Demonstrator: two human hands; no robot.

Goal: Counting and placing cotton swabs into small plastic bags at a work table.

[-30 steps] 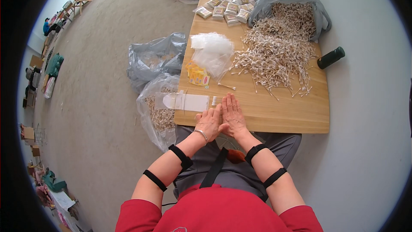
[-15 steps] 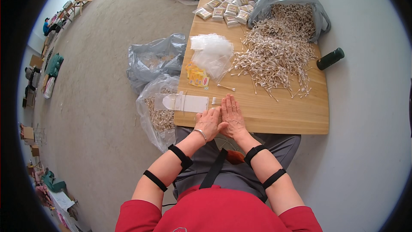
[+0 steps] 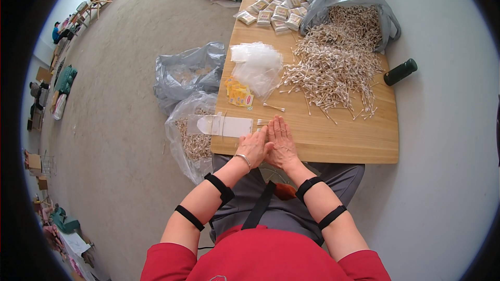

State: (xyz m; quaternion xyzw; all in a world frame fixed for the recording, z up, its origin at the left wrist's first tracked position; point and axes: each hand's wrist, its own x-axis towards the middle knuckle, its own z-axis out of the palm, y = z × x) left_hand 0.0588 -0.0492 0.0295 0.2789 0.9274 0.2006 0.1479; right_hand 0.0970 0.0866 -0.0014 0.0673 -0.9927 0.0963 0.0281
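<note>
Both flat hands, left hand [image 3: 253,147] and right hand [image 3: 282,140], press thin cotton swabs [image 3: 263,128], grip open.

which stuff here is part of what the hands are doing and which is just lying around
In use:
left hand
right hand
small bunch of swabs between the palms
white sleeve
swab pile
clear bags
yellow labels

Lying about:
dark bottle
filled packets
grey bag on the floor
table

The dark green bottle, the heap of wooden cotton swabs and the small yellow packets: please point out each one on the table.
Dark green bottle [image 3: 400,72], head view, middle of its body.
Heap of wooden cotton swabs [image 3: 333,67], head view, centre of the pile.
Small yellow packets [image 3: 238,93], head view, top packet.
</note>
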